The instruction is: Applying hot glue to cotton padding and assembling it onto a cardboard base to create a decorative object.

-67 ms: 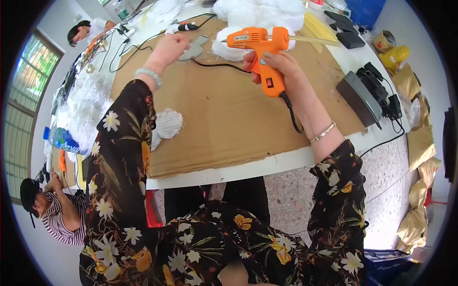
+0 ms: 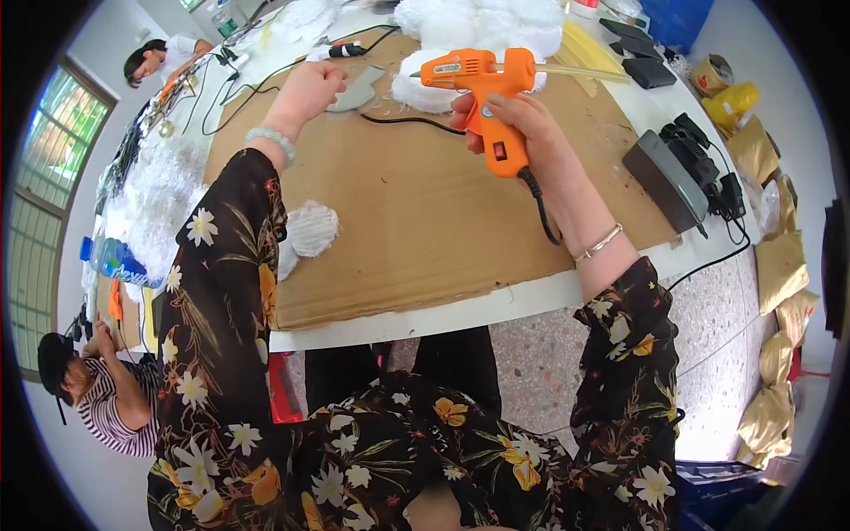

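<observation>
My right hand (image 2: 529, 124) is wrapped round the handle of an orange hot glue gun (image 2: 506, 78), with its nozzle pointing left. A long translucent glue stick (image 2: 580, 73) sticks out of its back end, and a black cord hangs from the handle. My left hand (image 2: 312, 88) is closed, its fingers curled together at the far left of the cardboard; whatever it may hold is hidden. Just right of that hand lies a flat grey-green piece (image 2: 361, 91). Nearer to me, a white fibrous pad (image 2: 313, 230) rests on the cardboard sheet (image 2: 416, 212).
White fluffy material (image 2: 482, 26) is heaped at the back, beside yellowish glue sticks (image 2: 591, 55). A dark grey box (image 2: 666, 177) with black adapters stands at right. Plastic tinsel (image 2: 164, 195) and a bottle (image 2: 119, 259) are at left. Two people sit on the left side.
My left hand has shifted very slightly to the left. The glue gun stays in my right hand, almost still.
</observation>
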{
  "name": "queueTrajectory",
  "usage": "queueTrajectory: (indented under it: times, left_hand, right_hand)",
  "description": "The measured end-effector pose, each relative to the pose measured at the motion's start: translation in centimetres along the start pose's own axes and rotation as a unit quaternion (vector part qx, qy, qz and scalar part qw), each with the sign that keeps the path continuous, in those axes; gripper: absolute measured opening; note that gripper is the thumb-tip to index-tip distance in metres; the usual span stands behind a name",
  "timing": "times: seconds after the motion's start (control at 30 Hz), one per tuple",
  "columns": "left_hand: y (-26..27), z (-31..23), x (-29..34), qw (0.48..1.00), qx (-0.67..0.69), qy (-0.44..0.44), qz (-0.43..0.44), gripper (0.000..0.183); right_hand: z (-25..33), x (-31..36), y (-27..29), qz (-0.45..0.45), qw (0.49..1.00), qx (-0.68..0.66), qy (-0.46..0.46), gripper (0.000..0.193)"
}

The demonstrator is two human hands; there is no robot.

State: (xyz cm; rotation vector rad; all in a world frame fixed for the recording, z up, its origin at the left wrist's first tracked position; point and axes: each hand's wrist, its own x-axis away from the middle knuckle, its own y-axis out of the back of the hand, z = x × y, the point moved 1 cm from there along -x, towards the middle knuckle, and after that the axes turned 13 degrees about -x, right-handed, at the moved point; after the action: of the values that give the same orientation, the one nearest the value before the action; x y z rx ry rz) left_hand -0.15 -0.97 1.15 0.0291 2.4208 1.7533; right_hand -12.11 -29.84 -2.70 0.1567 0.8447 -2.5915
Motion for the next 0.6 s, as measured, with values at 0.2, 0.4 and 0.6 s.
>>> queueTrajectory:
  times: [0.2,0.4,0.6]
  left_hand:
    - [-1.9,1.6,-0.1,0.993,0.021,-0.058,-0.105,0.031]
    - [2.7,2.3,6.4,0.986,0.089,-0.070,-0.123,0.021]
    - [4.7,2.1,14.5,0.964,0.164,-0.104,-0.184,0.009]
  right_hand:
    - [1.1,0.9,2.0,-0.014,1.000,0.009,-0.009,0.037]
    - [1.0,0.6,1.4,-0.012,1.000,0.007,-0.009,0.036]
    - [1.0,0.5,2.6,-0.005,0.999,0.039,0.001,0.043]
